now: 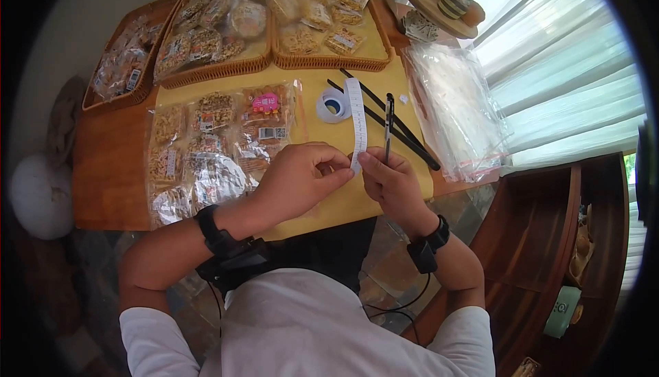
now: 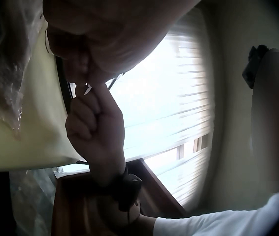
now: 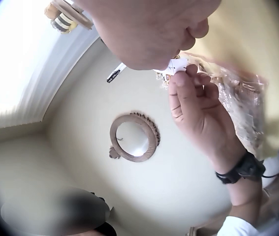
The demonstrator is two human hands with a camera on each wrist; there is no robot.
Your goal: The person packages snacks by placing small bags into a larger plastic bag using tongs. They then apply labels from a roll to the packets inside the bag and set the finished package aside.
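Between both hands a white label strip (image 1: 358, 119) with a row of small dark marks stands up over the table. My left hand (image 1: 295, 174) pinches its near end between thumb and fingertip. My right hand (image 1: 398, 191) pinches the strip's edge with the thumb and also holds a black-and-clear pen (image 1: 389, 119), which points up. Behind the strip a roll of white label tape (image 1: 322, 107) with a blue inside lies on the yellow sheet. In the right wrist view the strip (image 3: 179, 65) shows between the fingertips, and the pen (image 3: 114, 73) sticks out past the right hand.
Clear bags of packaged snacks (image 1: 213, 119) lie left of the hands. Wicker baskets (image 1: 329, 61) of more packs line the back. Black strips (image 1: 412, 145) and a stack of clear plastic bags (image 1: 460, 109) lie to the right. A wooden shelf (image 1: 528, 240) stands by the curtain.
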